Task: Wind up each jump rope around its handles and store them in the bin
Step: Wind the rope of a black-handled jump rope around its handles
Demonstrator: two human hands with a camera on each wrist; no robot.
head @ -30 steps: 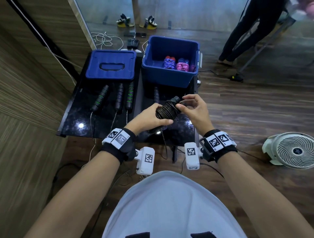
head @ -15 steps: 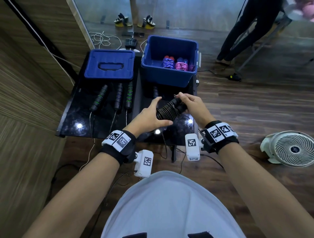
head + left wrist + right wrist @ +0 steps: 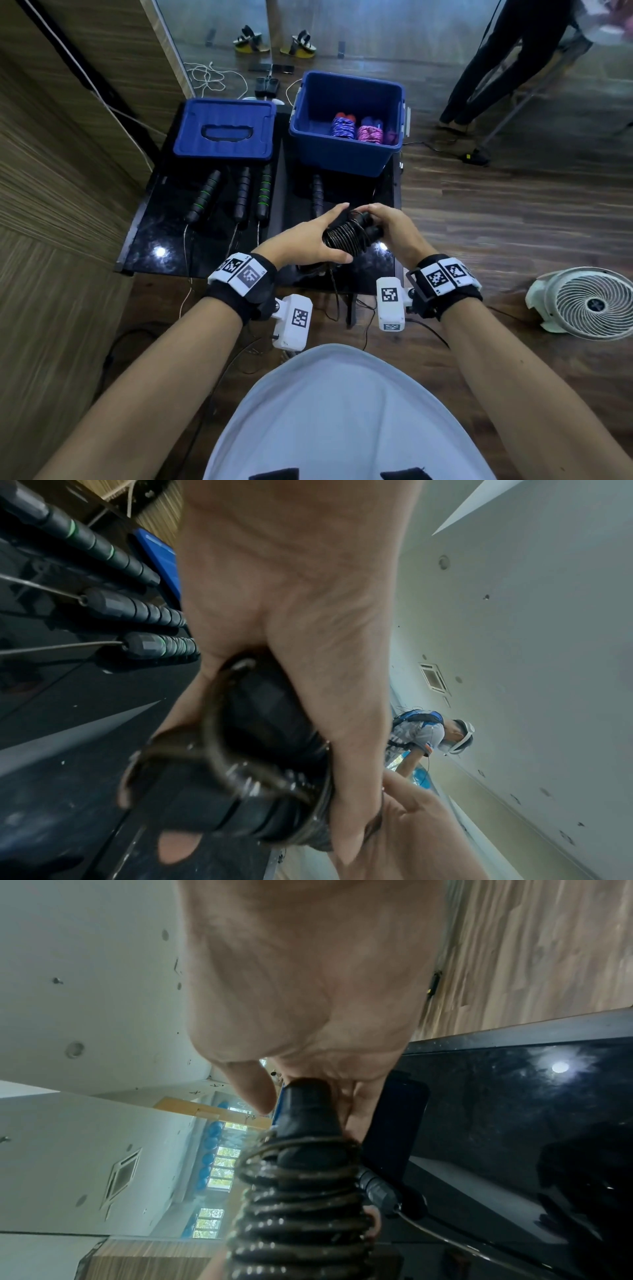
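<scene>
Rope bundle (image 3: 346, 236) (black) between both hands' fingers (image 3: 334, 214)

I'm looking into what seems an exercise studio: wood-plank floor (image 3: 496, 222), a wall mirror (image 3: 212, 27) reflecting sandals (image 3: 248, 42), jump-rope handles (image 3: 243, 193) on a glossy black table (image 3: 154, 219), blue exercise balls (image 3: 214, 1129) by far windows, a floor fan (image 3: 589, 303).
</scene>
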